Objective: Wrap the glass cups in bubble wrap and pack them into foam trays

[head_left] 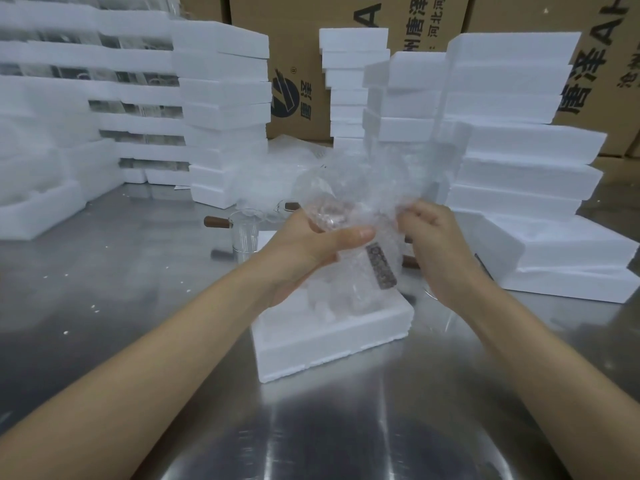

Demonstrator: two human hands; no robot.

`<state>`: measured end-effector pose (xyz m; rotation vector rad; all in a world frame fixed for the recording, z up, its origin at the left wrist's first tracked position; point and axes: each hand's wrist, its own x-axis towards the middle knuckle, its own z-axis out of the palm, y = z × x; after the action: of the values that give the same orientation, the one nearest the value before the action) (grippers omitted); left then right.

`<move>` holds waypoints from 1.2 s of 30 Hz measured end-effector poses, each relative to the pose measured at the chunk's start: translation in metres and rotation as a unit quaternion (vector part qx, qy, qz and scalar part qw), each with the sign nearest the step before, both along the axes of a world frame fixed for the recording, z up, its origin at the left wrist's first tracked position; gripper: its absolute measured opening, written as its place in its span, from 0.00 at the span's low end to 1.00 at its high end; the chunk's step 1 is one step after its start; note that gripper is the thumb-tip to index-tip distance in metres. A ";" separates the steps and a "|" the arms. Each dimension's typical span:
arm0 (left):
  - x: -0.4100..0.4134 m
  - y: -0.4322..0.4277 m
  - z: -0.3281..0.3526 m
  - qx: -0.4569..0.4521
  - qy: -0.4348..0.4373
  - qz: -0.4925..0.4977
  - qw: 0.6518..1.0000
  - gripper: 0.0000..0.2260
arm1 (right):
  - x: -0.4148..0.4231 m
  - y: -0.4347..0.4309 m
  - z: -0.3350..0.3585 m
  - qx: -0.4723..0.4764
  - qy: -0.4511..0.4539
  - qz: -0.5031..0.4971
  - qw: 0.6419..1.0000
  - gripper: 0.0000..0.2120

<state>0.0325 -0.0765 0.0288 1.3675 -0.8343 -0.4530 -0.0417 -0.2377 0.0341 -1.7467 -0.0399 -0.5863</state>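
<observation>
Foam crowds the steel table [121, 289] on every side: tall stacks of white foam trays [221, 109] to the left, more stacks [512, 161] to the right, and printed cardboard boxes [298, 64] walling off the back. Loose bubble wrap [263, 168] lies heaped behind the hands, and a bare glass cup [244, 233] with a brown handle stands just left of them. Nearest the person sits an open foam tray [329, 341], with something wrapped already lying in it. Above that tray both hands work a glass cup bundled in bubble wrap [346, 202], clear and crinkled, its dark handle [381, 268] showing through below. The left hand [311, 251] is closed around the bundle, thumb across it; the right hand [440, 244] pinches the wrap's edge.
</observation>
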 end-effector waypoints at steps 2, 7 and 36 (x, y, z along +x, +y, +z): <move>0.000 0.000 0.001 -0.010 0.001 0.012 1.000 0.19 | -0.002 0.001 0.002 -0.002 0.024 0.034 0.999 0.14; -0.003 0.000 0.000 0.000 -0.017 -0.014 1.000 0.21 | -0.001 0.005 0.001 0.140 -0.023 -0.011 0.990 0.04; -0.006 -0.010 -0.007 -0.020 -0.089 0.176 0.980 0.13 | -0.002 0.044 -0.015 -0.071 -0.063 0.010 0.995 0.26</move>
<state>0.0270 -0.0864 0.0217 1.4956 -0.7210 -0.0398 -0.0438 -0.1935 0.0196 -1.8416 -0.1912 -0.6919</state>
